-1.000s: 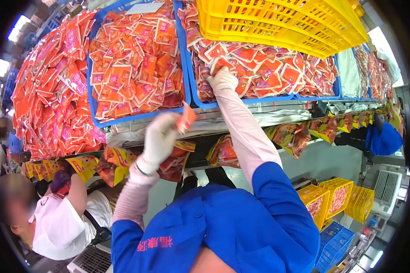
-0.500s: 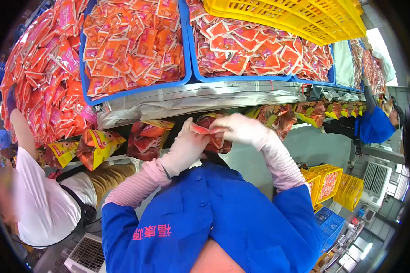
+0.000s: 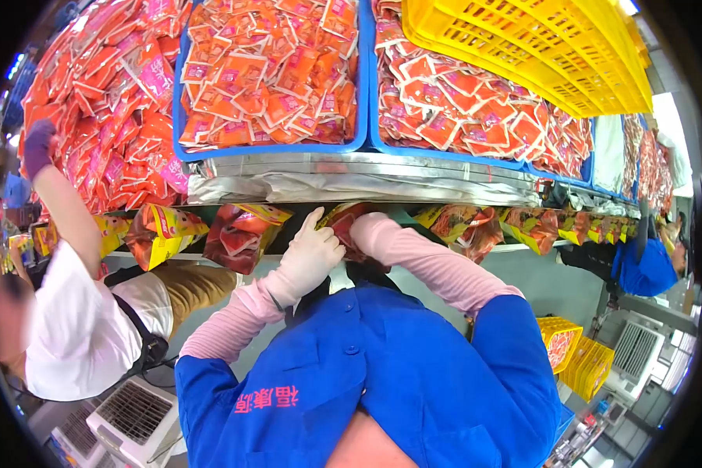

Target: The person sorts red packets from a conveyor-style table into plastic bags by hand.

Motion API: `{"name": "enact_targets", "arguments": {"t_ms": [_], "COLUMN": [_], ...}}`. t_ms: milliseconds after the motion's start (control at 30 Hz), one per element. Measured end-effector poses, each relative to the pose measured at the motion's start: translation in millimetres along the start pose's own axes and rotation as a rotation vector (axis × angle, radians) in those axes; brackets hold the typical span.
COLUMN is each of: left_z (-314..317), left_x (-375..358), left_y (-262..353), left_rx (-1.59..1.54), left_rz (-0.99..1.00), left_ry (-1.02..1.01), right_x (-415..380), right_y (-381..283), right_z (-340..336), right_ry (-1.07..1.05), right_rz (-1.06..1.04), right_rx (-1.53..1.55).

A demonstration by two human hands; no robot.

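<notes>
My left hand, in a pale glove, is at the left edge of an open red and yellow pouch. Its index finger points up and the other fingers are curled against the pouch's side. At the pouch's mouth is my right hand, also gloved, with its fingers hidden inside. No small packet shows in either hand. Another filled pouch hangs to the left, and one to the right, both in the same row.
Blue trays of small red packets line the far side, beside a large packet heap at left. A yellow crate overhangs the upper right. A co-worker in white reaches in from the left; another in blue is far right.
The small red packet that was between my hands is out of sight. My right hand has moved down into the pouch's mouth. The view has shifted, and the co-worker's left-side arm has changed pose.
</notes>
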State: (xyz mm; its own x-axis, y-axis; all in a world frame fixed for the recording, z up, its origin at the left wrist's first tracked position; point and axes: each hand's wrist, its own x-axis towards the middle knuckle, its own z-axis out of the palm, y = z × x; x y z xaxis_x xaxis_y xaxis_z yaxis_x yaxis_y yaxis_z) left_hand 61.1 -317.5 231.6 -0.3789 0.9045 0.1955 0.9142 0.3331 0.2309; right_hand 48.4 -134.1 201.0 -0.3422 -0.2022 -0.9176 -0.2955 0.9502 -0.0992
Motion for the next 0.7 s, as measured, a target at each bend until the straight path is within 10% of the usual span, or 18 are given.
{"name": "enact_targets", "arguments": {"t_ms": [33,67,167,333,433,500,567,700], "left_z": [-2,-4,-3,-53,-60,-45,-27,9], "left_x": [-3,-3,-12,18,57,74,88,61], "left_y": [1,2,6,-34,-123,-194,-237,-238], "left_rx": [0.008,0.019,0.049,-0.34,0.136,0.41,0.269,-0.02], "left_rz": [-0.003,0.011,0.018,-0.198,-0.496,-0.751,-1.191,-1.036], "left_ry": [0.0,-0.043,-0.111,0.094,0.435,0.572,0.149,0.189], "right_x": [48,146,68,-82,-79,-49,-13,4], "right_y": [2,40,2,21,120,196,221,232], "right_z": [48,140,67,-48,-57,-55,-52,-48], "right_ry": [0.198,0.707,0.527,0.154,0.977,0.935,0.836,0.802], "right_rz": [-0.009,-0.527,-0.176,-0.359,0.075,0.456,0.621,0.517], "right_rx": [-0.093,0.194,0.757,0.433,0.407,0.338,0.319,0.249]}}
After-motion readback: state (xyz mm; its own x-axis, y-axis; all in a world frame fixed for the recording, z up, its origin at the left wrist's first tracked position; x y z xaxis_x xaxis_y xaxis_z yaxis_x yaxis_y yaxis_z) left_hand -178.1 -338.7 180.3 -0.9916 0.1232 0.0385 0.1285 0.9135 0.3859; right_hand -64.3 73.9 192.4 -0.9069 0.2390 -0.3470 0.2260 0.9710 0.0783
